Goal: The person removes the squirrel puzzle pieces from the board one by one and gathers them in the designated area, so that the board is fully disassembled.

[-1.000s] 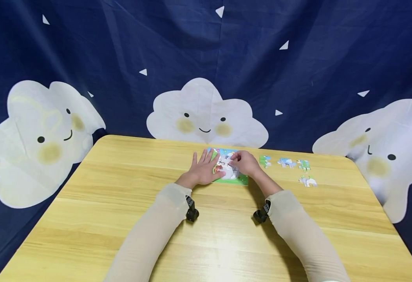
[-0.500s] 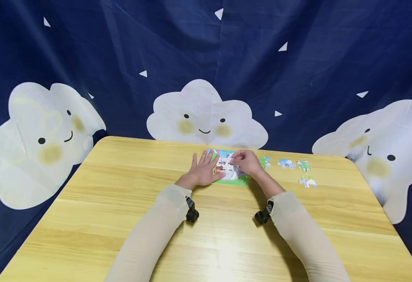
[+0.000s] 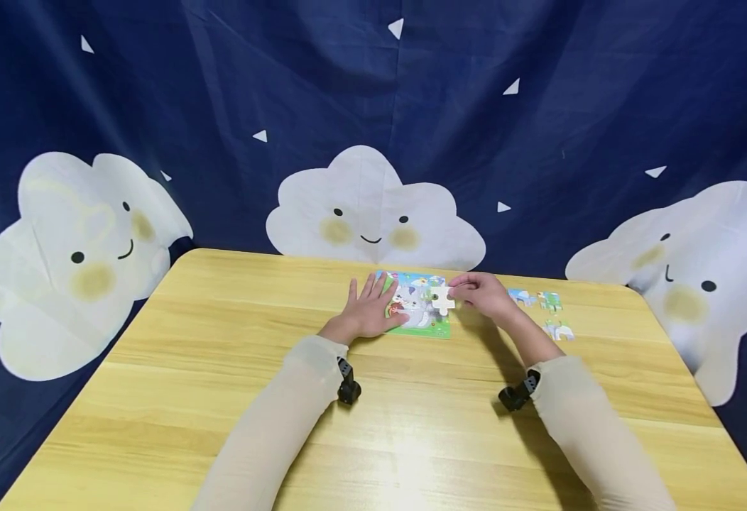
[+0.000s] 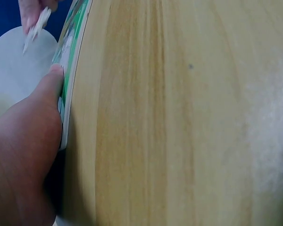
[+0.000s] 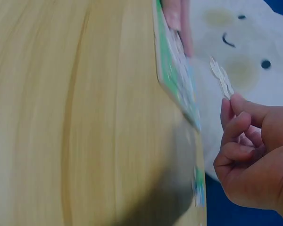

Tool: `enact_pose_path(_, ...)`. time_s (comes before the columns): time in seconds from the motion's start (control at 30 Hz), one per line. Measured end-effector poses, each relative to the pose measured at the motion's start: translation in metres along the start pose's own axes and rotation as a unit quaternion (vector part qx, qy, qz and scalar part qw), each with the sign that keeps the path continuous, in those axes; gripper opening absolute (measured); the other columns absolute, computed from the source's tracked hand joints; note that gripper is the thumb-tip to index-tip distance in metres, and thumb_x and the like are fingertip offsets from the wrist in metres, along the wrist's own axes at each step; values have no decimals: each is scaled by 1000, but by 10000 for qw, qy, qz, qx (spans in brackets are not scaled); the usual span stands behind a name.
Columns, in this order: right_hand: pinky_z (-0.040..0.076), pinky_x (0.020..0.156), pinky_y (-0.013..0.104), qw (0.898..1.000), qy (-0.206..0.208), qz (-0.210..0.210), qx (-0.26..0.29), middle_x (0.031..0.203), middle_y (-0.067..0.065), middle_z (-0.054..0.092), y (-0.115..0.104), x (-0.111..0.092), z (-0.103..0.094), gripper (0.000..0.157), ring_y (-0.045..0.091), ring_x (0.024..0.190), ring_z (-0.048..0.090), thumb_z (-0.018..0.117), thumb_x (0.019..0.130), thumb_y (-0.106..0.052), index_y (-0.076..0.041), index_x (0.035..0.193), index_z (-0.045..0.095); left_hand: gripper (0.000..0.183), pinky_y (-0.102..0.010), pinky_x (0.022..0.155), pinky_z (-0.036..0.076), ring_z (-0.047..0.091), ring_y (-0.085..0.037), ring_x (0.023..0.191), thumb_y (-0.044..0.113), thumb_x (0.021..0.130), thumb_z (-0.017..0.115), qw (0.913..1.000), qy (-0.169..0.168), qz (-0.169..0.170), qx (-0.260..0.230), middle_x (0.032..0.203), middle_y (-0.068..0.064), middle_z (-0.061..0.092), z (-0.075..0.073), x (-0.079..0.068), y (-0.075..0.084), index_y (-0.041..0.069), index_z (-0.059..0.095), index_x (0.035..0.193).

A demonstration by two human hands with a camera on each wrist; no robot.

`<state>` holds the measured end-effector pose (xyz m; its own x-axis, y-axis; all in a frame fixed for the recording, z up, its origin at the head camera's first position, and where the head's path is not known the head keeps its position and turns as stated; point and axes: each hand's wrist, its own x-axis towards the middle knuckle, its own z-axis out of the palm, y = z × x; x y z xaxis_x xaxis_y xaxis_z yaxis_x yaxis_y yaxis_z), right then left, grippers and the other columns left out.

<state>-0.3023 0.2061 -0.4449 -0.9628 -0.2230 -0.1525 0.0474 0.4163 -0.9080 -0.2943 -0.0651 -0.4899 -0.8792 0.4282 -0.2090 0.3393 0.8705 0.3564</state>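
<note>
On the table lies a puzzle board with an animal picture and a green border. My left hand rests on its left side, fingers spread and straight; the left wrist view shows the thumb at the board's edge. Between thumb and fingertips my right hand pinches a puzzle piece, its pale side facing the head camera. This piece is above the right part of the board, seen edge-on in the right wrist view, clear of the board there. The right hand itself is just right of the board.
Several loose puzzle pieces lie right of the board, among them a blue one, a green one and a whitish one. The wooden table ends at a dark blue curtain with cloud faces.
My right hand has moved to the right and up from the picture with the puzzle piece, now turned pale side to view. The left hand has stayed in place on the board.
</note>
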Motion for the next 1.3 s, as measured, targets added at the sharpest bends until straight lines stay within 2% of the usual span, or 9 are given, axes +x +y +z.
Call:
enact_pose_path(0.2, 46, 63, 26, 9995, -26, -11, -306, 86, -3, 69, 9, -19, -38, 33, 15, 73, 56, 70, 98, -17, 8, 119, 64, 87, -58, 115, -24, -20, -28, 154, 66, 102, 38, 10000, -38, -20, 40, 169, -6, -17, -3, -4, 3, 22, -3, 165)
enact_pose_path(0.4, 42, 61, 30, 9991, -139, 133, -388, 79, -6, 59, 17, -37, -76, 40, 13, 67, 47, 70, 98, -21, 8, 123, 60, 86, -58, 118, -20, -16, -30, 155, 63, 103, 39, 10000, 35, 39, 39, 170, -10, -12, -8, -9, 8, 18, 2, 165)
enact_pose_path(0.63, 37, 56, 31, 9976, -270, 218, -598, 72, -5, 53, 32, -54, -107, 37, 14, 62, 44, 67, 100, -17, 12, 121, 58, 86, -57, 116, -23, -19, -28, 154, 64, 103, 39, 10000, 12, 3, 52, 170, -7, -15, -4, -5, 5, 21, -1, 165)
enact_pose_path(0.87, 43, 53, 31, 9948, -323, 372, -888, 75, -1, 60, 49, -62, -114, 33, 14, 59, 49, 67, 100, -14, 12, 119, 60, 87, -57, 116, -24, -21, -26, 154, 67, 101, 37, 10000, 29, -7, 38, 169, -5, -17, 0, -1, 1, 23, -3, 164)
enact_pose_path(1.07, 45, 55, 29, 9913, -199, 203, -1289, 85, 5, 65, 58, -63, -111, 27, 13, 64, 51, 67, 99, -12, 11, 112, 63, 87, -56, 117, -23, -20, -27, 154, 67, 102, 37, 10000, 46, -5, 47, 169, -6, -16, 1, -1, 1, 22, -3, 165)
enact_pose_path(1.3, 45, 55, 27, 9858, -48, 121, -1676, 88, 6, 66, 62, -63, -110, 23, 12, 66, 52, 69, 97, -11, 10, 108, 66, 86, -56, 116, -24, -20, -27, 154, 66, 102, 38, 10000, 34, -15, 26, 169, -6, -16, -1, -2, 2, 22, -2, 165)
